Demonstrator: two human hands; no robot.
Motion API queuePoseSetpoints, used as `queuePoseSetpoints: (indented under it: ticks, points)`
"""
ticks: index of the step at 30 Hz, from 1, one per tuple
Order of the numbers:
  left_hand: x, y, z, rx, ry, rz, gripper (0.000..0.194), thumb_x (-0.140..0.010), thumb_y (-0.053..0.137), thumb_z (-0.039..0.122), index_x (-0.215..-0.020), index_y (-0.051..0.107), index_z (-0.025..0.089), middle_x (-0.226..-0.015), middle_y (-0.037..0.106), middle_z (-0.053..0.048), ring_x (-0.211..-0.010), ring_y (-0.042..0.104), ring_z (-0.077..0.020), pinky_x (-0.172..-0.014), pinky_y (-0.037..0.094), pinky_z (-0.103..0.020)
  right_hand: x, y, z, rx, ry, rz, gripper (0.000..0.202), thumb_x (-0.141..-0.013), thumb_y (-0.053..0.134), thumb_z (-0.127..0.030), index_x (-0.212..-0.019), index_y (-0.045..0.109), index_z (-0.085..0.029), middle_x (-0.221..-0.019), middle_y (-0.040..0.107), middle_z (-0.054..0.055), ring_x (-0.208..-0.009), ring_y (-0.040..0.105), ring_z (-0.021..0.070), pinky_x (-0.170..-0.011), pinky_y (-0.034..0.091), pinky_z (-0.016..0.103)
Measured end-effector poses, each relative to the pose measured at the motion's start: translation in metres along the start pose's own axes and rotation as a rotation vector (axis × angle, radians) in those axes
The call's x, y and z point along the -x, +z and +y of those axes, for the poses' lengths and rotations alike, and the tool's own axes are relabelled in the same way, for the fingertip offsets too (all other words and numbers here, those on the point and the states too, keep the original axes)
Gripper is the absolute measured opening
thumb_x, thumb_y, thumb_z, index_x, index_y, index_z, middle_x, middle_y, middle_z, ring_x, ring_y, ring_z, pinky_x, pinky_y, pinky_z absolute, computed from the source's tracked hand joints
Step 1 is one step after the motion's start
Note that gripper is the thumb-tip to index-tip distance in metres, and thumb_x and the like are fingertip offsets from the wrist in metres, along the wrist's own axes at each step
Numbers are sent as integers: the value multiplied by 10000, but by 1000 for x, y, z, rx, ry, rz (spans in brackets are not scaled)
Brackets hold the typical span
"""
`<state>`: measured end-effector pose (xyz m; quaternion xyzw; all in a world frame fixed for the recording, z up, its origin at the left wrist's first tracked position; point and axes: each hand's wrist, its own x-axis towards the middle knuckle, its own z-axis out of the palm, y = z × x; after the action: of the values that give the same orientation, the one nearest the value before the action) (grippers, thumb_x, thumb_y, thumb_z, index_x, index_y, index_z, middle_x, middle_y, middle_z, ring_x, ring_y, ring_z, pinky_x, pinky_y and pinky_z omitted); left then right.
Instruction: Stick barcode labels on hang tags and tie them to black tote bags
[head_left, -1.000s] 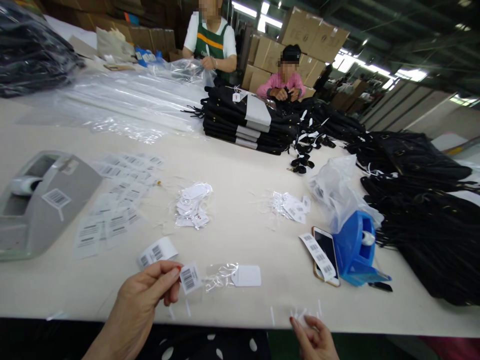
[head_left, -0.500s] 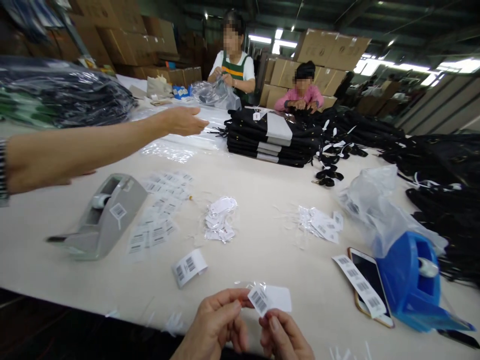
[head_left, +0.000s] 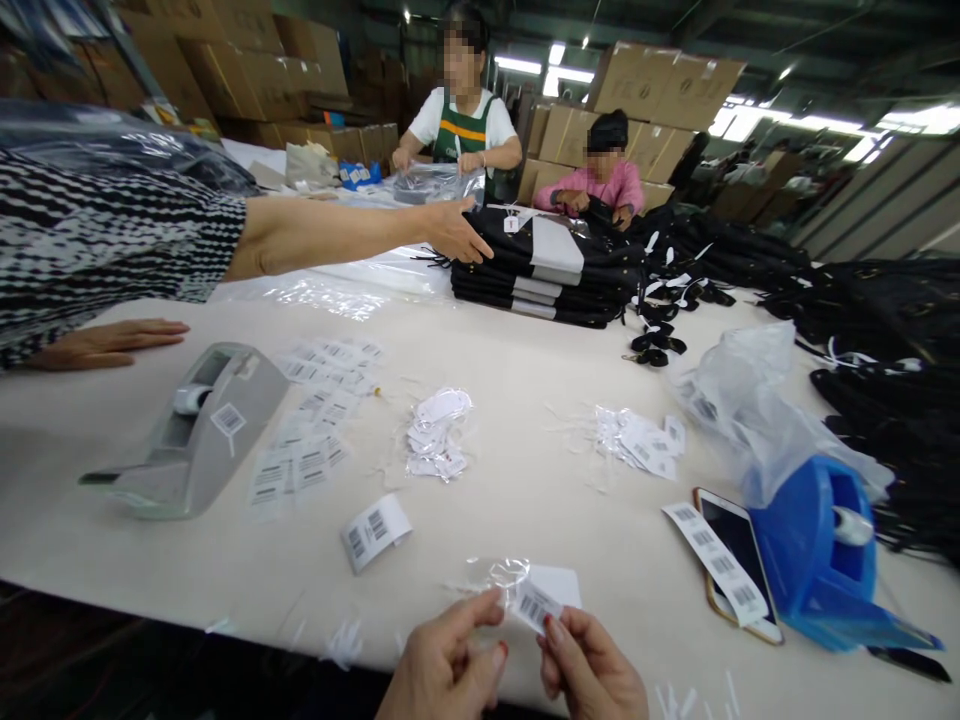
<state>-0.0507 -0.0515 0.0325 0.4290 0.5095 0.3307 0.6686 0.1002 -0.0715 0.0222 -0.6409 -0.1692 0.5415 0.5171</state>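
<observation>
My right hand [head_left: 589,660] pinches a small white barcode sticker [head_left: 534,606] between thumb and fingertips. Just left of it is my left hand [head_left: 450,650], its thumb and forefinger apart with nothing seen between them. Beneath and behind the sticker lies a blank white hang tag [head_left: 561,582] on the table, beside a loop of clear string or film. A curled strip of barcode stickers [head_left: 377,532] rests to the left. Farther back are two heaps of tags: white tags [head_left: 439,430] in the middle and barcoded tags [head_left: 637,440] to the right.
On the left stands a grey tape dispenser [head_left: 210,430] near barcode sheets [head_left: 300,460]. A blue tape dispenser [head_left: 821,550], a phone [head_left: 739,545] and crumpled plastic [head_left: 750,390] are at right. A co-worker's arm [head_left: 337,235] reaches to stacked black bags [head_left: 517,270]; two people work behind.
My left thumb and forefinger have come off the sticker, which has tilted in my right hand. The co-worker's arm has reached right to the black stack.
</observation>
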Motion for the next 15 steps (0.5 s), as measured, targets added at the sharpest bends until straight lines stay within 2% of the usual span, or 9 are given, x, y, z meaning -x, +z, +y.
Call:
queuePoseSetpoints:
  ticks: [2, 3, 5, 7, 10, 15]
  points:
    - [-2, -3, -2, -316, 288, 58, 339, -793, 501, 240, -1118, 568, 174, -912, 645, -99, -615, 584, -141, -605, 474, -242, -9, -17, -13, 180, -77, -11, 367, -569, 696, -504, -644, 592, -161, -467, 477, -53, -441, 400, 72, -450, 325, 201]
    - [-4, -4, -3, -454, 464, 39, 318, -806, 457, 184, -1104, 569, 167, -935, 640, -107, -704, 594, -159, -677, 481, -253, -15, -26, -20, 261, -93, -30, 357, -581, 687, -501, -637, 583, -164, -487, 473, -55, -450, 402, 74, -455, 329, 203]
    - [-12, -3, -3, -702, 786, -77, 313, -802, 387, 94, -1047, 579, 127, -977, 625, -135, -845, 578, -191, -774, 473, -284, -27, -39, -30, 386, -93, -100, 343, -606, 666, -492, -610, 555, -168, -500, 454, -60, -448, 395, 74, -444, 316, 203]
    - [-21, 2, -6, -899, 969, -204, 313, -775, 370, 61, -1015, 568, 90, -983, 615, -159, -881, 557, -218, -787, 474, -323, -39, -45, -33, 455, -80, -177, 338, -630, 641, -488, -592, 527, -173, -485, 426, -67, -438, 382, 75, -430, 297, 204]
    - [-33, 11, -17, -1079, 969, -295, 318, -743, 386, 74, -1022, 537, 95, -975, 601, -153, -886, 535, -237, -774, 470, -368, -51, -43, -26, 495, -63, -230, 340, -637, 615, -495, -582, 495, -182, -456, 391, -77, -418, 347, 75, -412, 262, 207]
    - [-45, 13, -33, -1168, 859, -318, 301, -745, 398, 61, -1015, 514, 120, -972, 582, -117, -894, 510, -221, -802, 432, -363, -57, -39, -11, 547, -88, -176, 333, -611, 613, -493, -545, 494, -189, -431, 382, -75, -410, 324, 77, -406, 234, 217]
